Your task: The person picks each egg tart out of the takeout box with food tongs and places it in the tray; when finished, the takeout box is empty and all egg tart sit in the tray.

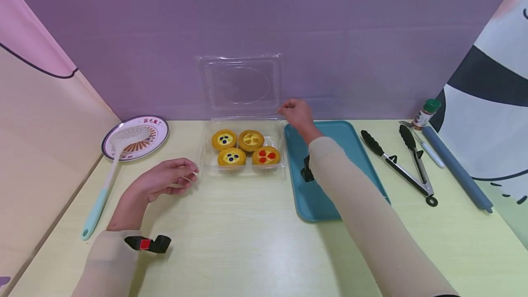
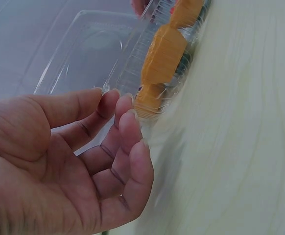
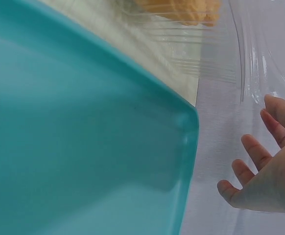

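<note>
Container (image 1: 273, 135), transparent, sits at the rear of the desk (image 1: 231, 242), its lid (image 1: 243, 86) raised before the purple backdrop (image 1: 371, 58) and four tarts (image 1: 232, 156) in its base. The lid's faint outline makes contact with the backdrop hard to judge. Left hand (image 1: 167, 180): released, fingers loosely bent, just beside the container's left front corner. Right hand (image 1: 298, 113): at the lid's lower right corner; whether its fingertips grasp the plastic, I cannot tell. The right wrist view cuts this hand off. Right sleeve (image 1: 363, 200) covers part of the blue tray (image 1: 313, 200); skimmer (image 1: 129, 136) hides much of the plate (image 1: 162, 129). Edges: the tray's left rim lies just beside the container; the desk's rear edge runs behind both. Open room: desk surface extends from the container's front toward the near side, with a narrower strip between tray and tongs (image 1: 406, 175).
</note>
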`<state>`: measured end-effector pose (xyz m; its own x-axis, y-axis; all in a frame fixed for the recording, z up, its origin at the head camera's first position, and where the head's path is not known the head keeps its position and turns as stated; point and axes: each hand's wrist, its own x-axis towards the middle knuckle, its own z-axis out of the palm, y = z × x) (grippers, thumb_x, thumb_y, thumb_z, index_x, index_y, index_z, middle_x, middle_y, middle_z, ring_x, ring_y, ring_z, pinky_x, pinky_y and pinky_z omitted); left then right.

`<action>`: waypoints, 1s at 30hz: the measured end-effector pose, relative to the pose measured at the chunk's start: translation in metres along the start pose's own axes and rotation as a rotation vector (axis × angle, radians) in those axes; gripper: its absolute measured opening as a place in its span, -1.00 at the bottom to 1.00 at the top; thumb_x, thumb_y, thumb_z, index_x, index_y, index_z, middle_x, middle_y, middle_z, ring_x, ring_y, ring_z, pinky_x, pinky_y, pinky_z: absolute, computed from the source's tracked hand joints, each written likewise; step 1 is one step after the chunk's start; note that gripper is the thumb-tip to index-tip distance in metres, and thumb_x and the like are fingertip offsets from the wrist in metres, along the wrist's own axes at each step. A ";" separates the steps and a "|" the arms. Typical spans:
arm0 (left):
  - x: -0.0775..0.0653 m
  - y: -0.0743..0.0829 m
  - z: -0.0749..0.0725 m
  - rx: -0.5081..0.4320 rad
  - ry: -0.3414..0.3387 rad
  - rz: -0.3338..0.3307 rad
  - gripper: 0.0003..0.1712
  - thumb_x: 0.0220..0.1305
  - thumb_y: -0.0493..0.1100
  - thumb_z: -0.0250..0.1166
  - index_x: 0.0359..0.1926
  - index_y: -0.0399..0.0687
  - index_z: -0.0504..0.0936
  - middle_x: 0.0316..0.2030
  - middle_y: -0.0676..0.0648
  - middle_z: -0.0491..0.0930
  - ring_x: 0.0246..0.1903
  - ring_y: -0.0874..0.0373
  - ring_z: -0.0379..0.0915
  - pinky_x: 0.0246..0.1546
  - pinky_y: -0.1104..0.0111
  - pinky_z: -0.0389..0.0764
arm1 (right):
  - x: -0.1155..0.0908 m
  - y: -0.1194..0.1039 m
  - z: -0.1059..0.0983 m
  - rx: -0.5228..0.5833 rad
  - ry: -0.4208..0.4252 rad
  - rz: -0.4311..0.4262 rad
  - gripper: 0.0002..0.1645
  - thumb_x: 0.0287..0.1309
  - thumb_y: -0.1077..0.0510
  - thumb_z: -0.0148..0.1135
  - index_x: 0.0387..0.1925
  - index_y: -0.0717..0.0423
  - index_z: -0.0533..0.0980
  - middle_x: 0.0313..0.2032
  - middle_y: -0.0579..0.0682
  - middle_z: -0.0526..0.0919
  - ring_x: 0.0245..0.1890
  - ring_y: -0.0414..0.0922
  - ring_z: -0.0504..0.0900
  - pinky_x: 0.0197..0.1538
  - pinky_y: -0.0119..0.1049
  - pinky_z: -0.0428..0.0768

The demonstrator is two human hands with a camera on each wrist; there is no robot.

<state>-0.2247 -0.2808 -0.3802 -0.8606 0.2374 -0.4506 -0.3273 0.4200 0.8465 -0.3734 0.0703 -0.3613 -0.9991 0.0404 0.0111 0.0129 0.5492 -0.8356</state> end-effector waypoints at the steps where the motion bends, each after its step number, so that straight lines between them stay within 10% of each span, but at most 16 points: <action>1: 0.000 0.000 0.000 0.002 -0.002 0.001 -0.57 0.52 0.00 0.11 0.16 -0.24 0.43 -0.20 0.02 0.62 -0.25 0.19 0.53 -0.17 0.34 0.65 | 0.000 0.000 0.000 -0.005 0.001 0.002 -0.77 0.33 0.04 0.27 -0.19 0.14 0.61 -0.04 0.06 0.69 -0.17 -0.04 0.50 -0.18 -0.26 0.45; 17: 0.001 0.002 0.000 0.045 -0.047 0.041 -0.50 0.53 0.00 0.09 0.21 -0.33 0.39 -0.15 -0.02 0.62 -0.19 0.16 0.55 -0.10 0.31 0.64 | -0.019 0.008 -0.034 -0.139 -0.104 -0.097 -0.46 0.37 -0.11 0.19 0.23 0.10 0.50 0.25 0.08 0.56 0.27 0.06 0.48 0.28 0.00 0.49; 30: 0.004 0.000 0.001 0.080 -0.045 0.051 -0.48 0.51 0.06 0.11 0.18 -0.31 0.41 -0.15 -0.01 0.62 -0.17 0.16 0.54 -0.08 0.32 0.63 | -0.097 0.032 -0.110 -0.486 -0.182 -0.392 -0.22 0.32 -0.20 0.23 0.43 0.04 0.33 0.44 0.09 0.35 0.48 0.12 0.25 0.43 0.18 0.28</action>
<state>-0.2275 -0.2790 -0.3820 -0.8561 0.2986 -0.4218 -0.2500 0.4749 0.8438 -0.2718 0.1761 -0.3288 -0.9236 -0.3583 0.1364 -0.3803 0.8111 -0.4445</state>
